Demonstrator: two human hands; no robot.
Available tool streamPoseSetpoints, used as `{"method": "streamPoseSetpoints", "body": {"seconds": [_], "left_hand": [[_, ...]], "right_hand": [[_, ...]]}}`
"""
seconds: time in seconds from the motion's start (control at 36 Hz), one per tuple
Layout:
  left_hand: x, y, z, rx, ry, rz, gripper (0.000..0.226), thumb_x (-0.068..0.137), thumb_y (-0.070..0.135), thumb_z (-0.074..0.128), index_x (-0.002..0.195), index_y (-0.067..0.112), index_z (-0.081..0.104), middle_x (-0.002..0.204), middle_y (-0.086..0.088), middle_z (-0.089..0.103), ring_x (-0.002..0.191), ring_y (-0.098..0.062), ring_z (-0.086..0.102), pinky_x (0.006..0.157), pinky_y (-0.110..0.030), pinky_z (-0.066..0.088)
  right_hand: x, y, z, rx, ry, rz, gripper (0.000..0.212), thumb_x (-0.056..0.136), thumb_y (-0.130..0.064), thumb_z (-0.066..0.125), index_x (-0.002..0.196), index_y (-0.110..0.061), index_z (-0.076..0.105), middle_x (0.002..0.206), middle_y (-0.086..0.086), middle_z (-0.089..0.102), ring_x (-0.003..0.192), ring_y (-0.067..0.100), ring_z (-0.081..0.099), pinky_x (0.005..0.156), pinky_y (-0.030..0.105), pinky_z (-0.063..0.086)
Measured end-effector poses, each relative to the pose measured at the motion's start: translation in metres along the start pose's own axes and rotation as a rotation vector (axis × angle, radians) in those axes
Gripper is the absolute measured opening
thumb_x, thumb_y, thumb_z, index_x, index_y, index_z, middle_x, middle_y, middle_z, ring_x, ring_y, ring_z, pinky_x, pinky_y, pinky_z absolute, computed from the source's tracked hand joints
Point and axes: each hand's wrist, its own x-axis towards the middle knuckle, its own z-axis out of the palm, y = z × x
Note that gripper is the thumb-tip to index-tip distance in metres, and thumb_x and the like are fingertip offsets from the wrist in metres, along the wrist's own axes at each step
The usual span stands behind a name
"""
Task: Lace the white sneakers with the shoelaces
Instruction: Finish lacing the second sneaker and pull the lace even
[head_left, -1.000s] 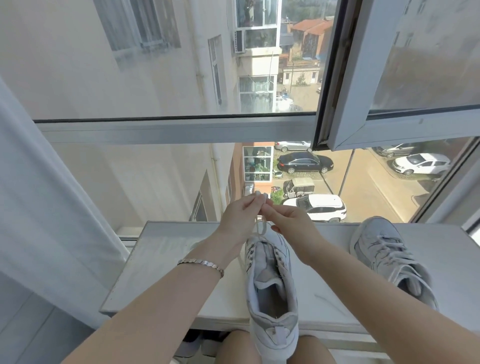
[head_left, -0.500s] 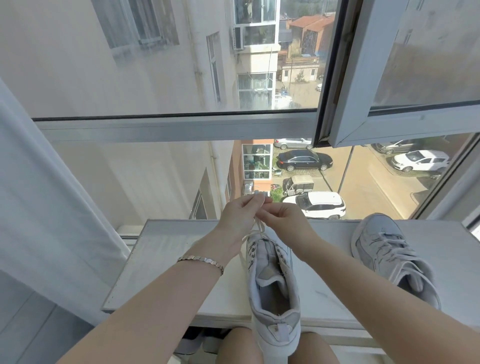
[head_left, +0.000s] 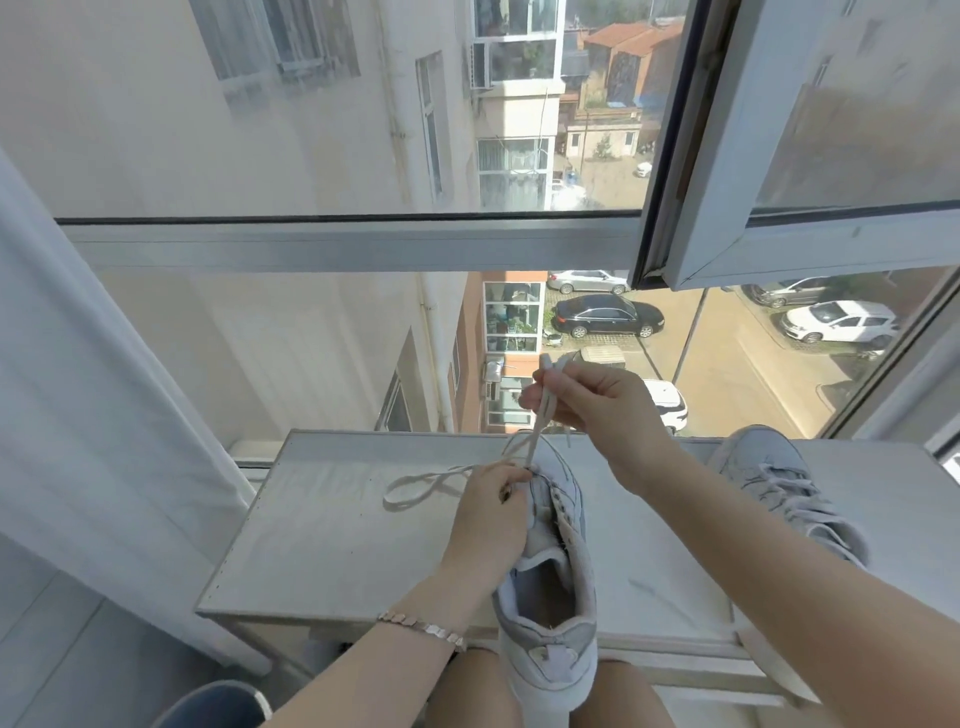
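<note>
A white and grey sneaker (head_left: 550, 597) lies heel toward me on the white table (head_left: 322, 540), its heel over the table's front edge. My left hand (head_left: 491, 512) grips its left side at the eyelets. Above the toe, my right hand (head_left: 592, 402) pinches the white shoelace (head_left: 537, 426) and holds it taut upward. A slack loop of the lace (head_left: 415, 488) trails left across the table. A second sneaker (head_left: 769, 483) with its laces in lies at the right, partly hidden by my right forearm.
The table stands against a large window; an open sash (head_left: 779, 156) juts inward at the upper right. A white curtain (head_left: 78, 389) hangs at the left. My knees sit under the table's front edge, and a blue rounded object (head_left: 218, 706) is at the bottom left.
My left hand let go of the lace end and dropped to the sneaker's side. My right hand rose with the lace, drawing it upward. A loop now lies on the table.
</note>
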Motion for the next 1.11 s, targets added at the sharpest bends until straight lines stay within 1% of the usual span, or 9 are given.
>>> {"method": "streamPoseSetpoints", "body": {"seconds": [0.22,0.42,0.53,0.64,0.69,0.81,0.89,0.97,1.11], "left_hand": [[0.002,-0.002,0.009,0.023,0.033,-0.047,0.031,0.095,0.003,0.038,0.118,0.01,0.058,0.122,0.001,0.045,0.118,-0.011,0.042,0.099,-0.015,0.026],[0.003,0.006,0.002,0.068,0.025,-0.043,0.031,0.096,0.008,0.039,0.121,0.013,0.056,0.124,0.002,0.051,0.105,-0.005,0.043,0.084,-0.011,0.028],[0.004,0.043,-0.017,-0.053,0.168,0.14,0.015,0.097,0.022,0.048,0.108,0.024,0.057,0.115,0.006,0.055,0.105,0.0,0.049,0.088,-0.015,0.037],[-0.002,0.09,-0.037,-0.351,0.029,0.378,0.022,0.099,0.019,0.043,0.1,0.022,0.065,0.104,0.01,0.065,0.089,0.017,0.055,0.073,0.001,0.038],[-0.002,0.103,-0.039,-0.312,-0.021,0.444,0.026,0.099,0.023,0.042,0.094,0.024,0.068,0.096,0.008,0.07,0.09,0.008,0.06,0.077,-0.003,0.04],[0.002,0.115,-0.033,-0.308,-0.046,0.446,0.024,0.096,0.033,0.046,0.085,0.028,0.066,0.094,-0.021,0.068,0.087,-0.024,0.061,0.085,-0.031,0.045],[0.004,0.12,-0.034,-0.389,-0.026,0.433,0.025,0.098,0.024,0.047,0.084,0.03,0.067,0.079,-0.002,0.07,0.084,-0.018,0.065,0.087,-0.027,0.047],[0.005,0.121,-0.036,-0.4,-0.049,0.452,0.025,0.097,0.018,0.048,0.085,0.027,0.067,0.066,0.013,0.066,0.078,-0.008,0.064,0.087,-0.026,0.048],[0.002,0.1,-0.035,-0.305,-0.19,0.409,0.029,0.098,0.012,0.045,0.08,0.024,0.065,0.055,0.018,0.058,0.067,0.0,0.062,0.084,-0.018,0.045]], "right_hand": [[-0.003,-0.076,-0.002,0.225,-0.003,-0.252,0.017,0.092,-0.004,0.049,0.084,-0.006,0.063,0.064,0.0,0.067,0.066,0.017,0.068,0.072,0.03,0.058],[-0.002,-0.094,-0.01,0.219,-0.016,-0.244,0.013,0.09,-0.008,0.052,0.085,-0.005,0.063,0.065,0.001,0.068,0.066,0.017,0.068,0.067,0.027,0.057],[-0.005,-0.074,-0.011,-0.012,-0.03,-0.196,0.017,0.091,-0.005,0.054,0.081,-0.006,0.068,0.071,0.002,0.069,0.073,0.016,0.067,0.077,0.027,0.057],[-0.008,-0.064,-0.012,-0.123,0.023,-0.223,0.023,0.089,-0.007,0.058,0.074,-0.017,0.072,0.082,0.005,0.07,0.085,0.015,0.065,0.087,0.028,0.054],[-0.009,-0.065,-0.011,-0.158,0.027,-0.233,0.024,0.09,-0.008,0.057,0.074,-0.018,0.072,0.084,0.012,0.068,0.077,0.014,0.064,0.075,0.024,0.054],[-0.011,-0.075,-0.005,-0.158,0.048,-0.26,0.02,0.091,-0.008,0.056,0.078,-0.014,0.07,0.082,0.028,0.062,0.059,0.011,0.056,0.052,0.017,0.047],[-0.01,-0.083,-0.002,-0.113,0.036,-0.27,0.021,0.091,-0.008,0.056,0.076,-0.013,0.07,0.081,0.026,0.061,0.058,0.014,0.055,0.049,0.021,0.044],[-0.008,-0.089,-0.003,-0.11,0.025,-0.284,0.021,0.09,-0.009,0.057,0.074,-0.014,0.07,0.078,0.004,0.068,0.061,0.012,0.058,0.049,0.024,0.043],[0.0,-0.096,-0.008,-0.066,0.059,-0.287,0.019,0.091,-0.01,0.056,0.079,-0.013,0.069,0.074,-0.007,0.071,0.08,0.008,0.066,0.076,0.022,0.054]]}}
